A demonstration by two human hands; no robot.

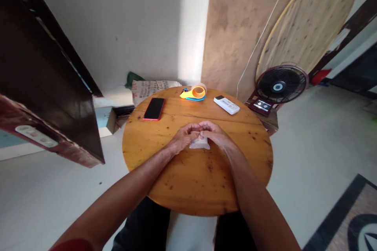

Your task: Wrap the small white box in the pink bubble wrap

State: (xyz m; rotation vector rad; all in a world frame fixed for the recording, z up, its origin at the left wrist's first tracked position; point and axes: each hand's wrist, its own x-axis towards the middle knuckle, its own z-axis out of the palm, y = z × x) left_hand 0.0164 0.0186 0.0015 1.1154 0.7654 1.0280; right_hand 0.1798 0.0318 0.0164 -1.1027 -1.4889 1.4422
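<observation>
Near the middle of the round wooden table [188,188], a small whitish packet [199,144] with a crimped lower edge lies between my hands. My left hand [187,136] grips its upper left part, fingers curled round it. From the other side my right hand [216,133] pinches its top, the thumb pressed on the upper face. The fingertips of both hands meet at the packet's top edge and hide that part. Faint printing shows on the packet, too small to read.
A phone in a red case [154,109] lies at the table's left. Behind my hands sit an orange tape dispenser [193,92] and a white remote control [226,104]. A fan [278,86] stands beyond the right edge, and a dark door [44,66] is at left.
</observation>
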